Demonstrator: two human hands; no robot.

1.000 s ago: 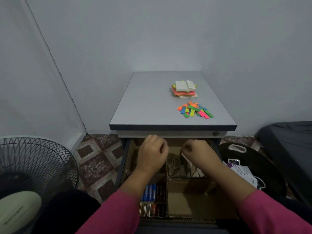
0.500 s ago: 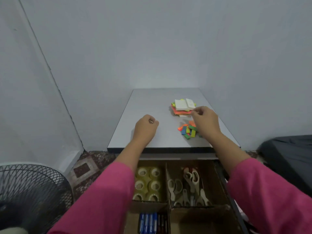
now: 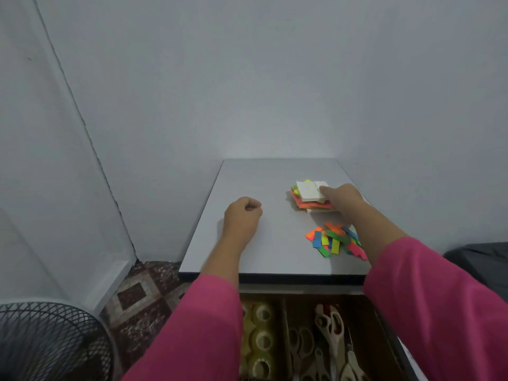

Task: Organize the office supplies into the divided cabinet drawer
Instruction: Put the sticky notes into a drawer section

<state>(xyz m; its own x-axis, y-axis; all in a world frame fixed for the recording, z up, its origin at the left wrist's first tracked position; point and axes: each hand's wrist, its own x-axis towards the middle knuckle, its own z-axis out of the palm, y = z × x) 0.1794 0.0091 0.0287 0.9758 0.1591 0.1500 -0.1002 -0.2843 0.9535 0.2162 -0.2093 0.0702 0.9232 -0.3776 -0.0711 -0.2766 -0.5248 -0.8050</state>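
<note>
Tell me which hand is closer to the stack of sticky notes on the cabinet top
Right. The right hand is on the stack of sticky notes, fingers touching its top right side. The left hand rests in a fist on the cabinet top, apart and to the stack's left.

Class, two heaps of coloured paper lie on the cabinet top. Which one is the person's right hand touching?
The stack of sticky-note pads, the heap farther back with white pads on top. The right hand rests on it; the loose coloured strips, nearer the front edge, lie untouched.
</note>
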